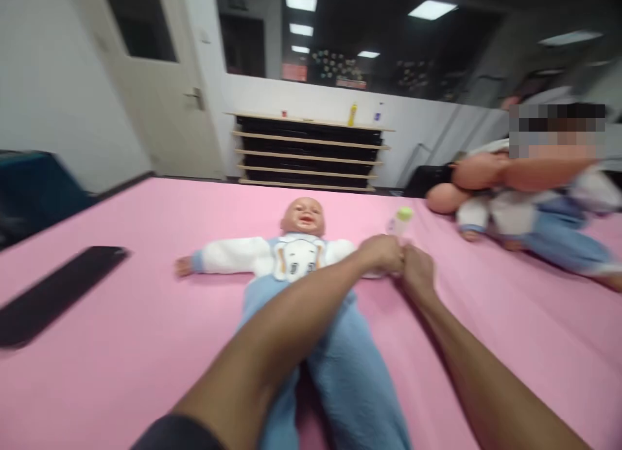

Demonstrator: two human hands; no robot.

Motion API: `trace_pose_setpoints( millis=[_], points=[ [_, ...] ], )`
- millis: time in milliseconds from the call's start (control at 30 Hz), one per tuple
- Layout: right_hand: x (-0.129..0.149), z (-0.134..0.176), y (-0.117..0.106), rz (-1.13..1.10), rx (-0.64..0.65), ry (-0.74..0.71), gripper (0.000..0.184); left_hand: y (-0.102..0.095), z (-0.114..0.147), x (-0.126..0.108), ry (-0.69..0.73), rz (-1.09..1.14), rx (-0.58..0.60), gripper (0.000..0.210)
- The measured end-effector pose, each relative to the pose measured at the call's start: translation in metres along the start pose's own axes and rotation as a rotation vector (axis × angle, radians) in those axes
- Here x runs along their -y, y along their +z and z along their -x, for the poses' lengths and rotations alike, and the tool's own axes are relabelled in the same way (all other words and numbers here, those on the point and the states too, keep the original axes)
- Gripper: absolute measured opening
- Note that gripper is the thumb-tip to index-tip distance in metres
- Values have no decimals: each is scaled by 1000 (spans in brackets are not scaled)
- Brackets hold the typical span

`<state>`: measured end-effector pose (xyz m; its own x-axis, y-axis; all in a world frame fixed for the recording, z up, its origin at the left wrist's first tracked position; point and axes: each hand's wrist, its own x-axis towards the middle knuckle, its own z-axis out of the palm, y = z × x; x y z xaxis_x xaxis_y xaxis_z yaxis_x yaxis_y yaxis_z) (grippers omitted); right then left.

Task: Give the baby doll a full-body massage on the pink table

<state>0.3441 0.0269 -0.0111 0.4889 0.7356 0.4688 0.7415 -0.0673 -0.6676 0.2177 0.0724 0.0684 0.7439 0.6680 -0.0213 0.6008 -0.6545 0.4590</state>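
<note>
A baby doll (291, 255) lies face up on the pink tabletop (121, 385), its head at the far end. It wears a white top with an animal face on the chest and light blue trousers. My left hand (381, 252) reaches across the doll's body and is closed around its outstretched arm on the right side. Against it, my right hand (418, 272) is closed at the end of that same arm. My fingers hide the doll's cuff and hand there. The doll's other arm is stretched out to the left, with its white sleeve and blue cuff visible.
Just beyond my hands stands a small bottle with a green cap (403, 220). A long black flat object (63, 291) lies at left. More dolls (515, 216) in white and blue are heaped at right. Behind the table is a slatted shelf (306, 139) holding bottles.
</note>
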Motion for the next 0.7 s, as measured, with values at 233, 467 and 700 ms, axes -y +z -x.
trace_pose_setpoints(
  millis=[233,467,700],
  points=[
    [-2,-3,2,-160,48,102,65,20,-15,17,44,44,-53,17],
    [0,1,1,-315,106,70,61,19,-16,21,-1,64,-102,16],
    [3,3,6,-216,2,59,57,18,-17,24,-3,120,-72,10]
  ],
)
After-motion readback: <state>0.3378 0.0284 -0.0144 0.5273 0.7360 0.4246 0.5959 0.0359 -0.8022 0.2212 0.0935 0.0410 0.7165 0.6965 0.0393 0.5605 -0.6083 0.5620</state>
